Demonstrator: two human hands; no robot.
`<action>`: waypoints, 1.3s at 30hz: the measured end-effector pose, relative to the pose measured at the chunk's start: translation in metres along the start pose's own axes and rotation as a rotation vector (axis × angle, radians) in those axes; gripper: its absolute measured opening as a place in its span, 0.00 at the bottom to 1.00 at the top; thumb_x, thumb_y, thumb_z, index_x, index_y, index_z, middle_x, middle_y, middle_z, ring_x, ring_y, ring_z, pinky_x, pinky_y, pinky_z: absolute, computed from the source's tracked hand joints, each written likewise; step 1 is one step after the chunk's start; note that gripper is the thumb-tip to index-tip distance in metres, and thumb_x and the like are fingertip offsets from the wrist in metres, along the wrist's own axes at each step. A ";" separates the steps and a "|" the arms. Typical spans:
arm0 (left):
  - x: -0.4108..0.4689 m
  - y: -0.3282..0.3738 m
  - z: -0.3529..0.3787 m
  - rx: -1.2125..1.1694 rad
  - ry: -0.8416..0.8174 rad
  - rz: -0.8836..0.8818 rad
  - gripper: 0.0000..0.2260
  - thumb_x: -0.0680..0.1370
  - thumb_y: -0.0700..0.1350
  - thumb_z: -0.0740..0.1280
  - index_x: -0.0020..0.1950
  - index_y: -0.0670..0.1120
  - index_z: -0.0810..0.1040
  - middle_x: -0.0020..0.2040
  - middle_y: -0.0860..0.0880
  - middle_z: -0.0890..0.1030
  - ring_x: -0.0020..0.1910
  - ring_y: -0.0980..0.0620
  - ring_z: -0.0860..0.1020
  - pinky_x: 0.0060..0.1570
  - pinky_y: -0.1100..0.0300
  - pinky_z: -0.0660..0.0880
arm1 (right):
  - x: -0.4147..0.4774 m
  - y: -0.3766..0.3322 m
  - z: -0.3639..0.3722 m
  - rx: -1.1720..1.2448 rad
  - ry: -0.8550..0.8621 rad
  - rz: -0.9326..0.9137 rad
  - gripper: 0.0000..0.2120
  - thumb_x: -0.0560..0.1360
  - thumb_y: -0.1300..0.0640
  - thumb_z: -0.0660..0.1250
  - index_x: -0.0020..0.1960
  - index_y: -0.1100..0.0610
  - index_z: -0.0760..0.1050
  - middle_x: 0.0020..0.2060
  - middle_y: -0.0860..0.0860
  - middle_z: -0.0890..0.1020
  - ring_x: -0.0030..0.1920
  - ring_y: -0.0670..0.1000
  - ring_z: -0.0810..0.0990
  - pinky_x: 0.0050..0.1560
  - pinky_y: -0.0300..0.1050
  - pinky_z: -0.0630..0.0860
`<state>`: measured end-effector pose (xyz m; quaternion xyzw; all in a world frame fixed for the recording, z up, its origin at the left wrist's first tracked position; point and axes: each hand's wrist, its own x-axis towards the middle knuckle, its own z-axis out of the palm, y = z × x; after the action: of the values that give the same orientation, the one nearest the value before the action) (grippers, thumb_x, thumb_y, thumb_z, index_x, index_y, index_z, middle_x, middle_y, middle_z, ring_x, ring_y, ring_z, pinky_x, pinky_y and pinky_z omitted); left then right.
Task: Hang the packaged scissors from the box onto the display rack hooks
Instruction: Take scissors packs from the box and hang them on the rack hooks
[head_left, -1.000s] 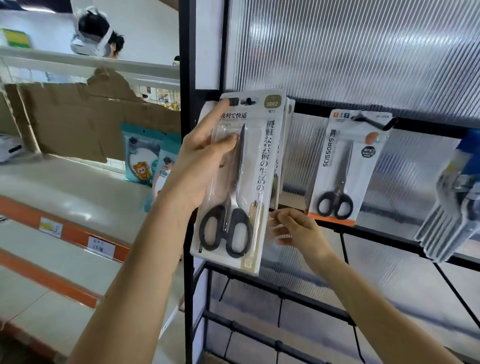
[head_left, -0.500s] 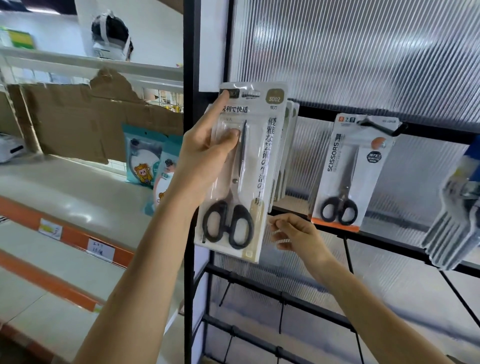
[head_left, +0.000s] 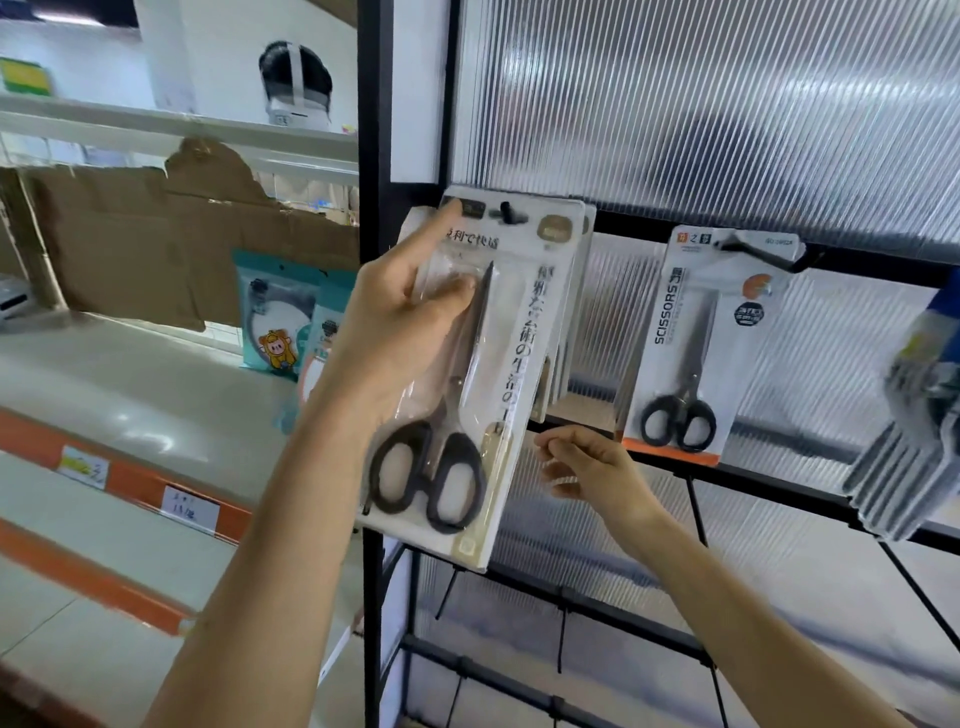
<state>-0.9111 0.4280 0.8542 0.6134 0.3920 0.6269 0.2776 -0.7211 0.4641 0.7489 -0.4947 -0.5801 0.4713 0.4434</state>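
Gripping the front scissors pack (head_left: 483, 364) w/ the left hand (head_left: 400, 332): thumb pressed on the clear blister near the blade tip, index finger stretched up to the card's top left corner, other fingers behind the card. Pack sits at the left end of the display rack (head_left: 371, 364), top edge level w/ the upper crossbar; a black hook (head_left: 509, 214) tip shows through the card's hang hole. Pack tilts, lower edge swung out toward the camera. Black-handled scissors inside, handles down, vertical Japanese print on the right side of the card.

Behind it, more packs of the same kind (head_left: 569, 322) hang on the same hook, only their right edges visible.

Right hand (head_left: 587, 473) is below and just right of the front pack's lower right corner, fingers curled w/ thumb and index tips pinched near together; holding nothing visible, not touching the pack as far as can be seen.

Further right, a white "SCISSORS" pack (head_left: 711, 343) w/ orange bottom strip hangs on a separate hook. At far right edge, a blurred grey stack of packs (head_left: 904, 457). Ribbed translucent panel (head_left: 701, 104) backs the rack. Left bkgd: torn cardboard (head_left: 156, 244) and teal packets (head_left: 275, 312) on a shelf.
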 end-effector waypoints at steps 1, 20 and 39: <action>0.002 -0.003 0.001 0.026 -0.004 0.002 0.24 0.77 0.37 0.63 0.71 0.54 0.65 0.66 0.57 0.73 0.65 0.54 0.72 0.69 0.51 0.64 | 0.001 0.000 0.000 0.001 -0.001 0.001 0.11 0.79 0.62 0.58 0.45 0.55 0.78 0.36 0.47 0.79 0.35 0.44 0.78 0.41 0.40 0.74; 0.003 -0.062 0.086 0.456 0.206 0.392 0.16 0.74 0.45 0.60 0.60 0.43 0.76 0.55 0.48 0.74 0.53 0.47 0.75 0.53 0.61 0.69 | -0.007 -0.009 -0.045 -0.231 0.208 -0.085 0.08 0.77 0.61 0.62 0.50 0.49 0.75 0.46 0.40 0.78 0.52 0.44 0.76 0.59 0.41 0.73; -0.255 0.054 0.491 0.119 -1.197 0.279 0.11 0.78 0.44 0.62 0.60 0.49 0.76 0.54 0.47 0.81 0.52 0.48 0.79 0.52 0.57 0.75 | -0.370 0.076 -0.381 -0.538 0.878 0.376 0.11 0.77 0.63 0.60 0.58 0.61 0.76 0.40 0.46 0.75 0.41 0.44 0.73 0.40 0.25 0.68</action>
<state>-0.3959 0.2615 0.7285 0.9187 0.1186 0.1815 0.3301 -0.2926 0.1433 0.7185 -0.8359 -0.3421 0.1268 0.4100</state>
